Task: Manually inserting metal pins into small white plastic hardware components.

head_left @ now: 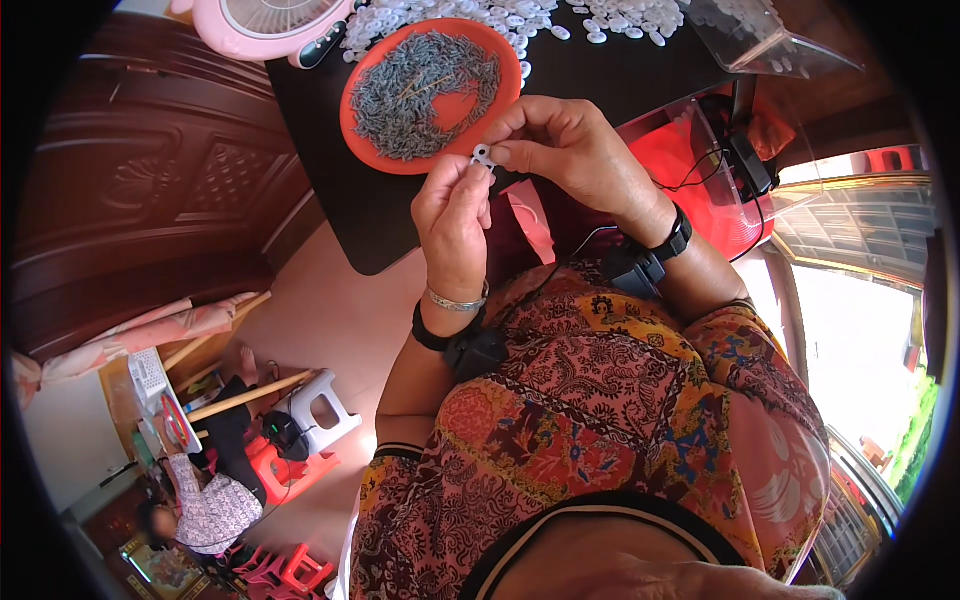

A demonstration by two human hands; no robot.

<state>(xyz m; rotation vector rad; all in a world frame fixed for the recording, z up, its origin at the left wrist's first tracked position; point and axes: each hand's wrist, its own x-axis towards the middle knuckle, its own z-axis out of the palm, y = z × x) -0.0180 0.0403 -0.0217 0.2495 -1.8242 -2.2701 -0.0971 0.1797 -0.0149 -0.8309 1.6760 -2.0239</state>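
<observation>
In the head view, the fingertips of the left hand (453,218) and right hand (572,152) pinched a small, white, smooth piece (482,155) between them, just beside the orange plate (511,68), the fingers partly covering it so that its full shape could not be made out. The round, shallow plate bore a tangled heap of slender grey pieces (395,105), while glossy white ovals (430,14) and a pink fan (270,30) were cut off above.

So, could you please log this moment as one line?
left hand: pinching small white piece | right hand: at same piece | beyond: orange tray with grey parts, loose white pieces | surface: dark table
</observation>
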